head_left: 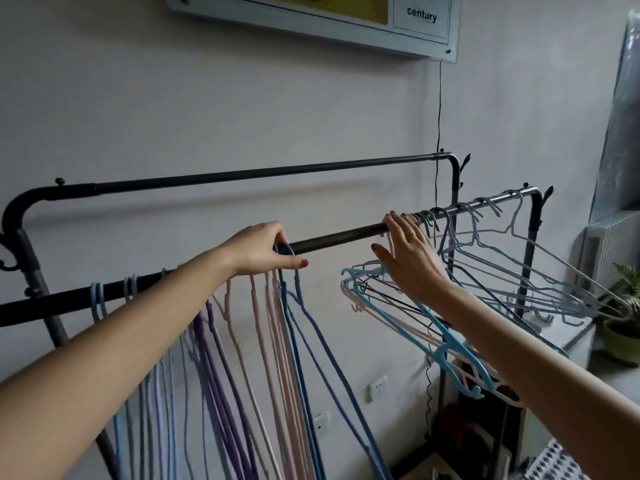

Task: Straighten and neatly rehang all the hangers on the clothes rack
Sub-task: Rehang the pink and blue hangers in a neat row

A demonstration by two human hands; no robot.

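Observation:
A black clothes rack has a near rail (339, 236) and a higher far rail (263, 173). Left of centre, several hangers (242, 358) in blue, purple and pink hang straight and close together on the near rail. My left hand (258, 249) pinches the hook of a dark blue hanger (304, 317) at the rail, at the right end of that row. My right hand (410, 261) reaches with straight fingers to the hooks of a tangled bunch of pale blue, pink and grey hangers (450, 306) that splay sideways near the rail's right end.
A framed board (346, 19) hangs on the wall above. A thin black cord (439, 109) runs down behind the rack. A potted plant (623, 327) stands on a ledge at the right. Wall sockets (377, 388) sit low behind the hangers.

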